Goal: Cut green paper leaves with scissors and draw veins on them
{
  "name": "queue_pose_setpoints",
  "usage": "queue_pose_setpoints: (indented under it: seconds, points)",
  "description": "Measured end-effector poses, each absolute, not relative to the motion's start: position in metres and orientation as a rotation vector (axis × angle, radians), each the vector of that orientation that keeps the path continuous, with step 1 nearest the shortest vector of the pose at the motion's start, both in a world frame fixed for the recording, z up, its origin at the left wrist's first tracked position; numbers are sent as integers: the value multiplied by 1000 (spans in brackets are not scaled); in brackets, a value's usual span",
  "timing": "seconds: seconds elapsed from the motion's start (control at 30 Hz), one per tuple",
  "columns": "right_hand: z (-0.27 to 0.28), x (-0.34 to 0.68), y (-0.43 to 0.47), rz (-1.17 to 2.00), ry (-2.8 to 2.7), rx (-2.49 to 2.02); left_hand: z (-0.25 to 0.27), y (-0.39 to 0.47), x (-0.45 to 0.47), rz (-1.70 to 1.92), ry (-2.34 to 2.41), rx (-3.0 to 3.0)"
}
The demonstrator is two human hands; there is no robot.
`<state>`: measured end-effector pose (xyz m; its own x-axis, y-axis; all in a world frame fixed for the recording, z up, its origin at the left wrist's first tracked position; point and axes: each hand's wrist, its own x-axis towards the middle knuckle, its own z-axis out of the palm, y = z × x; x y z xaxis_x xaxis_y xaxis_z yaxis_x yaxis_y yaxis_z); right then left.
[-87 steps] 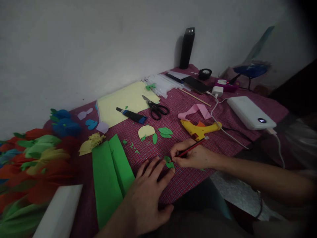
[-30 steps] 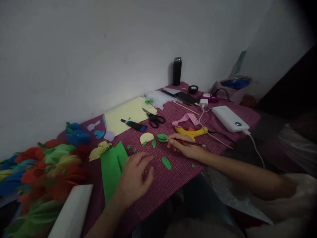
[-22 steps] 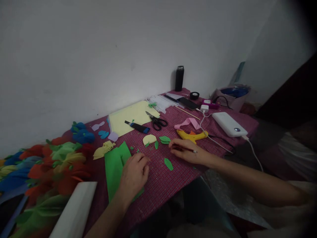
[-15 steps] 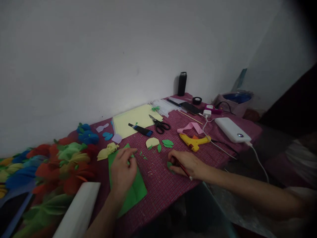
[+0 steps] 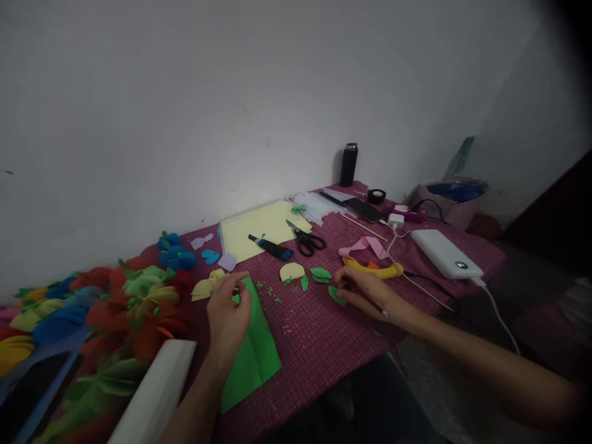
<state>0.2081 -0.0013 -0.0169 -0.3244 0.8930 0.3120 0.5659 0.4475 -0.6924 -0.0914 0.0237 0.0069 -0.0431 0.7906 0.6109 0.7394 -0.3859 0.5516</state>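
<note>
A folded green paper sheet (image 5: 253,357) lies on the checked red cloth (image 5: 319,333), its upper end pinched between the left hand's (image 5: 228,314) thumb and fingers. Well apart to its right, the right hand (image 5: 367,293) grips a pencil (image 5: 370,303) and pinches a small green paper leaf (image 5: 336,295) at its fingertips.

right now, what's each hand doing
Left hand: pinching the green paper sheet.
Right hand: closed on a pencil, fingertips at a green leaf cutout.
</note>
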Motion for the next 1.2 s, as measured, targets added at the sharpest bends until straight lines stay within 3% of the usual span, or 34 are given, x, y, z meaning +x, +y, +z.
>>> queue_pose_setpoints:
  seconds: [0.17, 0.7, 0.87, 0.97, 1.2]
  points:
    - [-3, 217, 29, 321, -2089, -1427, 5, 26, -91, 1304, 1701, 2196]
    - [19, 199, 85, 135, -2175, -1804, -3, 31, -91, 1021, 1632, 2356]
    - [31, 203, 50, 208, -2245, -1651, 3, 16, -80, 626, 1143, 2610]
    - [20, 197, 27, 369, -2444, -1292, 3, 6, -70, 350, 946, 2673]
    - [8, 169, 43, 270, -2605, -966, -7, 19, -71, 257, 1394, 2717]
